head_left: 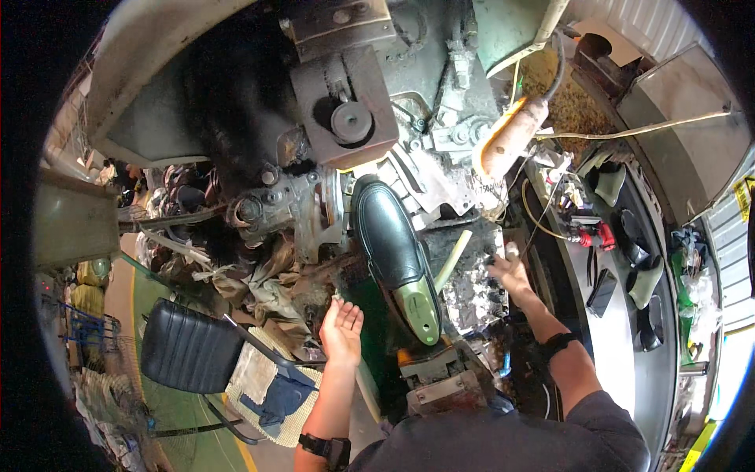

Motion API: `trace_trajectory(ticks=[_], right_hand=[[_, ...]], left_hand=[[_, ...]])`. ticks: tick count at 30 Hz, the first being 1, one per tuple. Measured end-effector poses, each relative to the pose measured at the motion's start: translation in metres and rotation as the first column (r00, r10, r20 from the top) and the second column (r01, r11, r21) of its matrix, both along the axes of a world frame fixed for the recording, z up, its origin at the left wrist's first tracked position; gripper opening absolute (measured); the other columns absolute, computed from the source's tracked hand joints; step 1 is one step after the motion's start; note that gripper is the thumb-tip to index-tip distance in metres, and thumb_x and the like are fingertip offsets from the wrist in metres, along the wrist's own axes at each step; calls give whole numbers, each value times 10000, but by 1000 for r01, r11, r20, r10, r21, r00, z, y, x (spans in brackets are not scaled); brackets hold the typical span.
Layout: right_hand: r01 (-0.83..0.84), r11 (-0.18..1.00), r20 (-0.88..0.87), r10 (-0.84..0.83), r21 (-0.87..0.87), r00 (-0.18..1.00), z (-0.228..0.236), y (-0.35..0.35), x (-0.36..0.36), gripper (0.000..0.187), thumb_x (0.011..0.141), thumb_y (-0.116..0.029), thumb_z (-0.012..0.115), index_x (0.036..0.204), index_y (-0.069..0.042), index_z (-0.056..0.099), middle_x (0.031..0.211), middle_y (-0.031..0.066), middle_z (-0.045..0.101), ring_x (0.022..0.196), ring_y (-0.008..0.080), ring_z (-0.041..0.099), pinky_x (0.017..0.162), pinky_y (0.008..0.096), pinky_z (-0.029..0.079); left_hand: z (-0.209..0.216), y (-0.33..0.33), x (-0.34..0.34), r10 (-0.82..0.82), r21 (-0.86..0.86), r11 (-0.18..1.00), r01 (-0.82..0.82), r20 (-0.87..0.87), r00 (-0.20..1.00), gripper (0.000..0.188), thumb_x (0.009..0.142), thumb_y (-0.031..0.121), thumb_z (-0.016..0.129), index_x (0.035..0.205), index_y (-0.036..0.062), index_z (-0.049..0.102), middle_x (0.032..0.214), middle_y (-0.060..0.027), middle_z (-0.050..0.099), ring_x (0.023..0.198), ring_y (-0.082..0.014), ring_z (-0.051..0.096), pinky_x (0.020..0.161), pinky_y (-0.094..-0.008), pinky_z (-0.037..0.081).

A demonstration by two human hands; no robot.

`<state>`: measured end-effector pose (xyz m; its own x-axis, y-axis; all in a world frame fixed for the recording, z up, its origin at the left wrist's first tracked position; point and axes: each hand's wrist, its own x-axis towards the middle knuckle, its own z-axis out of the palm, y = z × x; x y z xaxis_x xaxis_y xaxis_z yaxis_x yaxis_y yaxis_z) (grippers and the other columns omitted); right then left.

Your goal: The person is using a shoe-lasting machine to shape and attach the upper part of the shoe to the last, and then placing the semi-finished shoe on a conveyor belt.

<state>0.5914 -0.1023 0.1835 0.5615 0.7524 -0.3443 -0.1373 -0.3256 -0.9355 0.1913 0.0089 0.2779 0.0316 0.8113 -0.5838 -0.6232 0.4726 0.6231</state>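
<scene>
A black leather shoe upper (387, 236), stretched over a green shoe last (417, 311), sits in the middle of a dark machine (346, 110), toe pointing away from me. My left hand (341, 330) is just left of the last's heel, apart from it, fingers loosely stretched and nothing in them. On the other side, my right hand (511, 274) reaches over the grimy, glue-spotted plate (476, 295), its fingers apart. A pale yellow-green stick (453, 258) leans between the last and that plate. Neither hand touches the shoe.
A caged work lamp (513, 138) hangs at upper right. Beyond my right arm, a curved conveyor (661, 346) carries dark shoe parts and a red tool (602, 236). A black chair (193, 346) stands at lower left, near crumpled paper (271, 279).
</scene>
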Motion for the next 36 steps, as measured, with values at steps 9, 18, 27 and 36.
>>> trace_trajectory(ticks=[9, 18, 27, 36], right_hand=[[72, 997, -25, -73, -24, 997, -17, -12, -25, 915, 800, -78, 733, 1541, 53, 213, 1193, 180, 695, 1184, 204, 593, 988, 301, 458], [154, 933, -76, -188, -325, 979, -110, -93, -15, 486, 762, -96, 724, 1196, 7, 533, 747, 38, 606, 635, 132, 573, 530, 313, 435], [418, 904, 128, -406, -85, 905, -61, -79, -29, 368, 863, -90, 665, 1206, -3, 563, 1024, 120, 674, 858, 188, 629, 688, 327, 508], [87, 995, 548, -98, 47, 831, 26, -40, 19, 643, 916, -117, 602, 1500, -63, 337, 1241, 198, 663, 975, 309, 696, 876, 385, 532]], left_hand=[[-9, -37, -57, 132, 22, 991, -131, -24, 991, 292, 948, 315, 675, 1091, 69, 608, 965, -43, 638, 914, -197, 614, 888, -374, 510], [-32, -69, -101, 267, -35, 962, -272, -96, 959, 262, 936, 322, 680, 1045, 97, 602, 955, -35, 623, 895, -183, 595, 865, -351, 522], [-28, -68, -73, 183, -33, 982, -184, -37, 982, 222, 954, 332, 653, 1001, 117, 622, 961, -31, 639, 895, -186, 603, 884, -360, 517], [16, -43, -48, -9, 83, 996, 17, -97, 995, 351, 973, 349, 617, 1146, 43, 595, 1050, -85, 630, 967, -229, 615, 935, -396, 508]])
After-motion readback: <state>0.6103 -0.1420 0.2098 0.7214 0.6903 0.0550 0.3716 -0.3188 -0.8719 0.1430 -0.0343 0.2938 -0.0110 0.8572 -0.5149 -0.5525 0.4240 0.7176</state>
